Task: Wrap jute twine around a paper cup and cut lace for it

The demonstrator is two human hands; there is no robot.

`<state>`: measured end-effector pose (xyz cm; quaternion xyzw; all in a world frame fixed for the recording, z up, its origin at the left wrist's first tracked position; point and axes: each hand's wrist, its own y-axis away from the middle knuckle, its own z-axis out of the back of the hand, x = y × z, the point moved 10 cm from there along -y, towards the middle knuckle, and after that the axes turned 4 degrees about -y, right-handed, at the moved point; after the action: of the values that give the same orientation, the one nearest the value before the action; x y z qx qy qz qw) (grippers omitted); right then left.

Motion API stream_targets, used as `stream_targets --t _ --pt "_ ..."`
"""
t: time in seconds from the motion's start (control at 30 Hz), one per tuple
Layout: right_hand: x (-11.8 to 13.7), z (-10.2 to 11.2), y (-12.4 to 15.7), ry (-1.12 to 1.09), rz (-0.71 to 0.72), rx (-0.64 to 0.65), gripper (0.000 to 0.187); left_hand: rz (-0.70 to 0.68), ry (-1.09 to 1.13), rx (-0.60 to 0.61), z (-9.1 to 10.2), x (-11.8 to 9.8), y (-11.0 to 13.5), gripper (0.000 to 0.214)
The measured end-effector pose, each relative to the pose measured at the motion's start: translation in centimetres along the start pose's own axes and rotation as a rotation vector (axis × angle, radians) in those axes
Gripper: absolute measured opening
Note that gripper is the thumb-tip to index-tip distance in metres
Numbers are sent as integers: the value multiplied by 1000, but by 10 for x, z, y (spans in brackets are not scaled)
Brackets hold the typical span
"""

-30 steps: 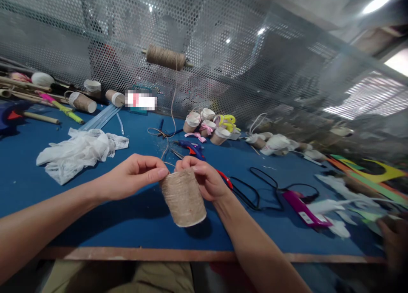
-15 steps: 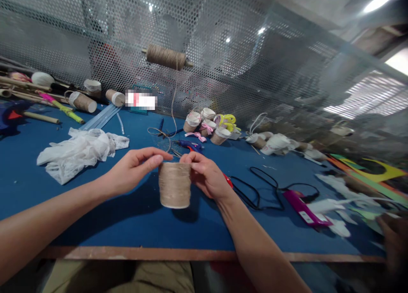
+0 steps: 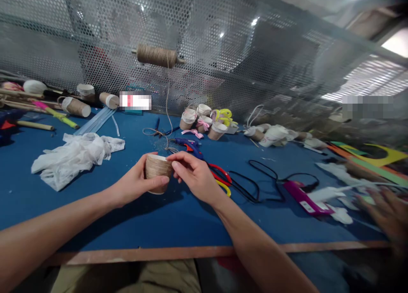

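A small paper cup (image 3: 157,167) wrapped in brown twine is held above the table, its white inside showing at the top. My left hand (image 3: 134,180) is closed around its left side, thumb across the front. My right hand (image 3: 196,174) is at the right of the rim with thumb and forefinger nearly together; whatever is between them is too small to tell. From a spool of twine (image 3: 156,56) on the mesh wall, a strand runs down to the table behind the cup. Scissors with red and yellow handles (image 3: 221,175) lie beside my right hand, partly hidden.
Beyond the cup lies a blue glue gun (image 3: 190,146). Crumpled white lace (image 3: 78,157) lies to the left. Several finished cups (image 3: 216,131) stand at the back. A purple power strip (image 3: 304,199) and black cord are on the right, near another person's hand (image 3: 382,208).
The cup has moved left and up and tilted so its inside shows. My left hand has shifted from the rim to grip its side. The scissors' handles are now more exposed.
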<state>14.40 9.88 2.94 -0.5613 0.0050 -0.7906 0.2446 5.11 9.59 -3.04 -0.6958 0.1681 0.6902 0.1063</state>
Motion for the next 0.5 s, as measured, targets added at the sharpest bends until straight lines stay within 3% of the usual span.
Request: stream_targets --t 0.2,0.5 --pt "2 5 -1 -28 -6 -48 17 -11 -17 20 0 -4 1 66" --pt "9 3 0 32 38 -57 10 -16 -26 -8 2 -4 1 79"
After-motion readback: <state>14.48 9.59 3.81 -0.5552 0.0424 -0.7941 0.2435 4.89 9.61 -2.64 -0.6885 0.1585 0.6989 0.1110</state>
